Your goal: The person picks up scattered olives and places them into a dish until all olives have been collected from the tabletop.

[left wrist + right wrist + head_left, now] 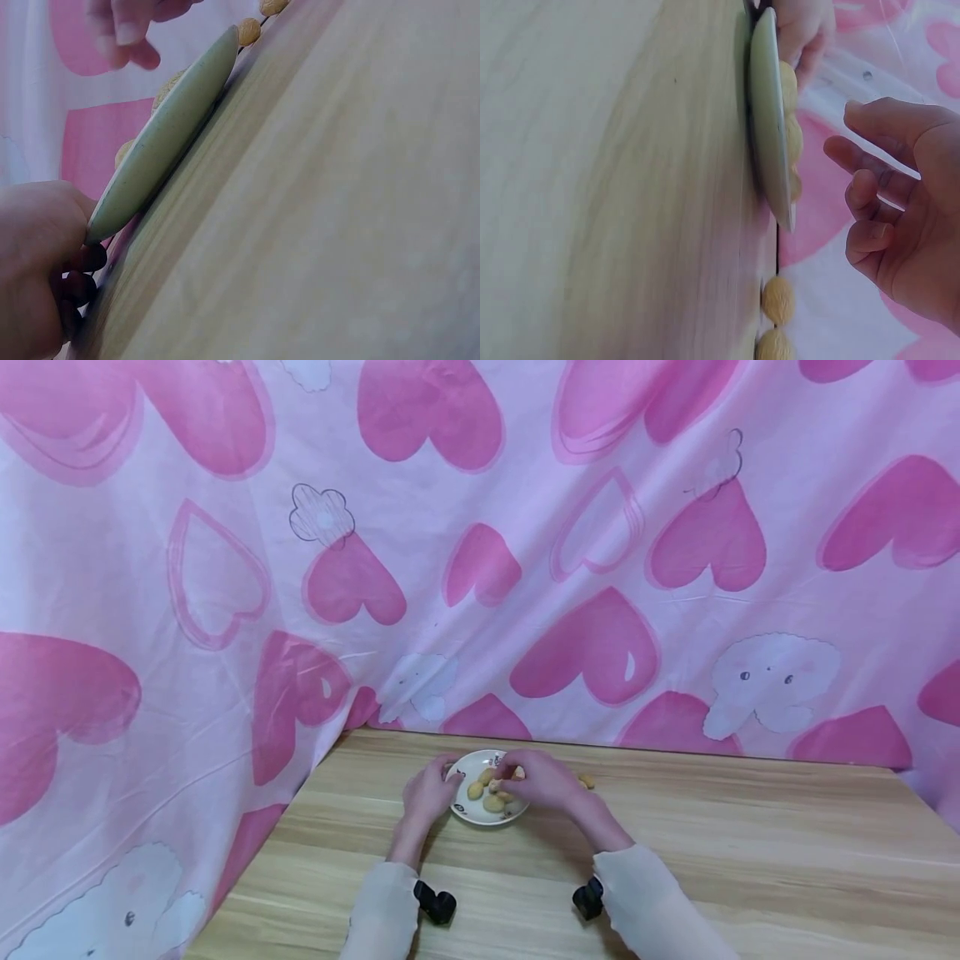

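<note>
A white plate [468,770] with small dark prints near its rim sits on the table, holding several tan walnuts [493,804]. On its left edge, my left hand [430,792] grips the rim; in the left wrist view the fingers curl below the edge. My right hand [545,781] hovers above the plate's right side. The right wrist view shows that hand [907,202] with thumb and fingers apart, loosely bent and with nothing between them. Just right of the plate, walnuts [778,300] lie on the table, partly hidden behind the right hand in the head view.
The wood-grain table [750,843] extends to both sides and toward me. Behind it and at the left hangs a pink cloth [480,660] with hearts, meeting the table's back edge. A black wrist mount [435,903] sits at each sleeve cuff.
</note>
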